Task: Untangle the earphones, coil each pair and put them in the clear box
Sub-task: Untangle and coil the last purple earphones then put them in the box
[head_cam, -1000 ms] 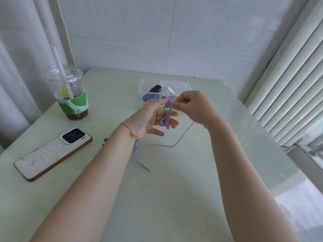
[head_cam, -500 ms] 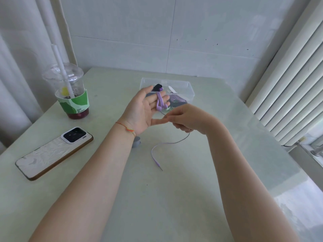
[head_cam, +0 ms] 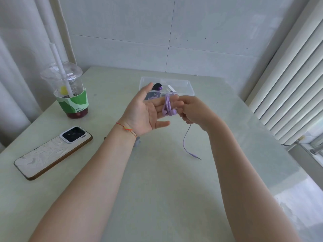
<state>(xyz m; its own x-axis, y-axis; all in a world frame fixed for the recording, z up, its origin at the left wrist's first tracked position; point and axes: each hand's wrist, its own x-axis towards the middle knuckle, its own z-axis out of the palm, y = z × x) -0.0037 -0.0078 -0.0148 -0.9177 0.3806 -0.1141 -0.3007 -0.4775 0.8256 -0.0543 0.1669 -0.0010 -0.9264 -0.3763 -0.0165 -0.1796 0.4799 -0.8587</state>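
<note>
More purple cord [head_cam: 167, 106] wound, left fingers [head_cam: 161, 106]

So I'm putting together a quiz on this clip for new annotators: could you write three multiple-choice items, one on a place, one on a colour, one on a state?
1. Where does the clear box stand?
A. On the table's far side, beyond the hands
B. On the phone
C. On the window sill

2. What colour are the earphones being coiled?
A. White
B. Purple
C. Green

3. How does the left hand lie?
A. Clenched in a fist
B. Flat on the table
C. Fingers straight, cable wound round them

Answers:
1 A, the box sits on the table behind both hands.
2 B, buds and cable are pale purple, down to the plug trailing on the table.
3 C, the fingers stretch out with loops around them, while the right hand pinches the cable.
</note>
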